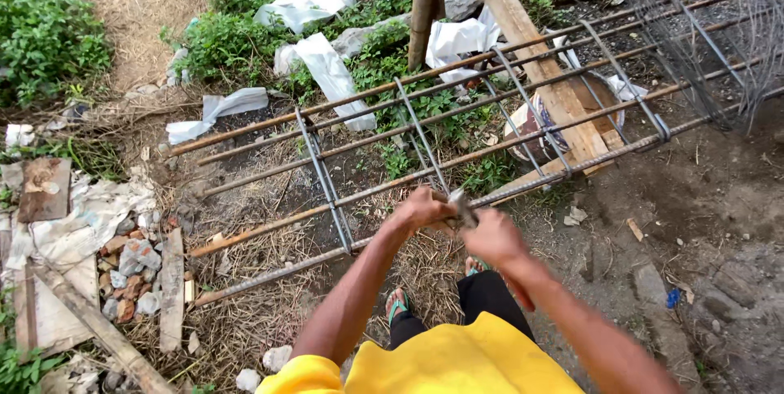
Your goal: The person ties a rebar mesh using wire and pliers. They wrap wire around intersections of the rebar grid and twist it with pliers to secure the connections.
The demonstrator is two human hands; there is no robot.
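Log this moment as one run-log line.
left hand: on rebar cage at near bar | right hand: gripping small metal tool at same joint | cage: lying tilted on wooden supports

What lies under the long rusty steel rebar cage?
Under the rebar cage: dry straw, bare soil, green weeds, white torn sheets and a round wooden-rimmed basket. A slanting wooden plank hides part of the basket.

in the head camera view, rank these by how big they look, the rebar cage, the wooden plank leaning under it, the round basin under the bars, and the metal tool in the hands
1. Rebar cage, spanning most of the frame.
2. Wooden plank.
3. Round basin, partly hidden by the bars and the plank, so its rank is unsure.
4. Metal tool, gripped by the left hand and right hand.
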